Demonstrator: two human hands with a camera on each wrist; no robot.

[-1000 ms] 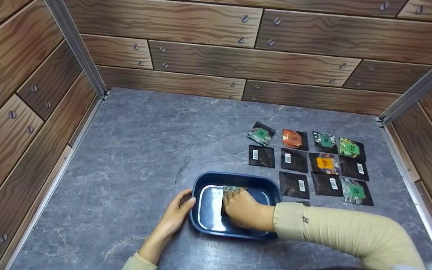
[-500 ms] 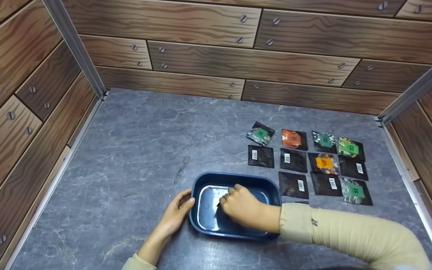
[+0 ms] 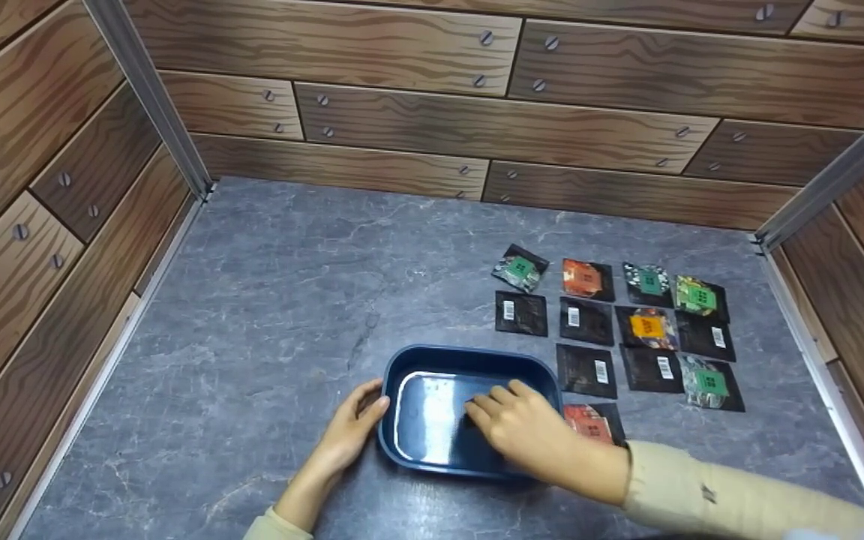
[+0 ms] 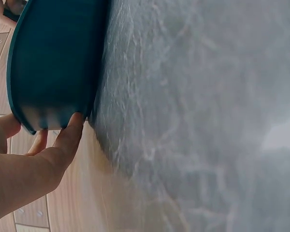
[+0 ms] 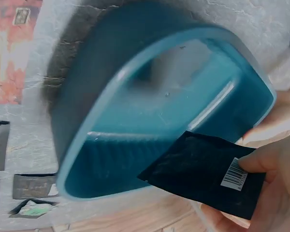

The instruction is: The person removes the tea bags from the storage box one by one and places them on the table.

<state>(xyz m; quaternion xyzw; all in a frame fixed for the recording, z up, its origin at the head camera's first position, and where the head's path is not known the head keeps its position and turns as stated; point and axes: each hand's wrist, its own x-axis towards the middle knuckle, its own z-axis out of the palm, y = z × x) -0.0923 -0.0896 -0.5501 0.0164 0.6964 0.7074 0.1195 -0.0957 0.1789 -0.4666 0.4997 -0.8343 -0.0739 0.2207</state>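
Note:
My right hand (image 3: 533, 435) is over the right half of a dark blue plastic bin (image 3: 469, 471). Between thumb and fingers it pinches a black sachet (image 5: 198, 169) with a white barcode label; in the head view the hand hides nearly all of it. At the bin's left end, my left hand (image 3: 353, 424) rests against the rim and outer wall. The left wrist view has its fingertips (image 4: 73, 123) touching the outside of the bin (image 4: 58, 63). A red-faced sachet (image 3: 589, 424) lies just right of the bin, partly covered by my right forearm.
Several more sachets lie flat in rough rows on the grey marbled surface, among them an orange one (image 3: 582, 279), a yellow-labelled one (image 3: 648, 326) and a barcode-up one (image 3: 586, 370). Wood-patterned walls (image 3: 402, 112) enclose the back and sides.
My right hand has shifted rightward over the bin with the sachet, whose patterned face showed earlier. As the forearm moved, the red-faced sachet came into view. My left hand stays put.

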